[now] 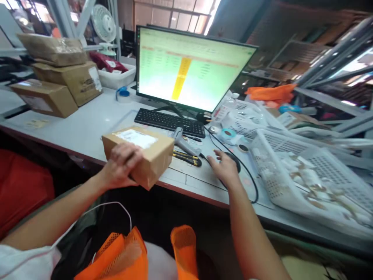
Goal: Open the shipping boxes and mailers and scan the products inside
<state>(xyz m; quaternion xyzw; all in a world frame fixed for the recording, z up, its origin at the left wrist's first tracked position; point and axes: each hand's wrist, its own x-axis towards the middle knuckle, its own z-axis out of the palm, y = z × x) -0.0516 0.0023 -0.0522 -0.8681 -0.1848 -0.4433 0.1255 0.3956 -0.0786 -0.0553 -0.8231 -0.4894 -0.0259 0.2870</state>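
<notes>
A brown cardboard box (154, 159) with a white label on top is at the desk's front edge. My left hand (124, 161) grips its near left side, fingers bent over the top edge. Over to the right, my right hand (224, 167) has its fingers apart beside a black computer mouse (235, 162), partly hidden by the hand; nothing shows in its grasp. Between the hands lie a grey barcode scanner (186, 144) with a cable and a yellow-and-black utility knife (188, 158). Behind them is a black keyboard (169, 121).
A lit monitor (189, 70) stands behind the keyboard. Cardboard boxes (68, 77) are stacked at the left, near a tape roll (124, 94). White plastic baskets (274, 186) holding small packets line the right. The scanner's cable (247, 171) loops past my right hand.
</notes>
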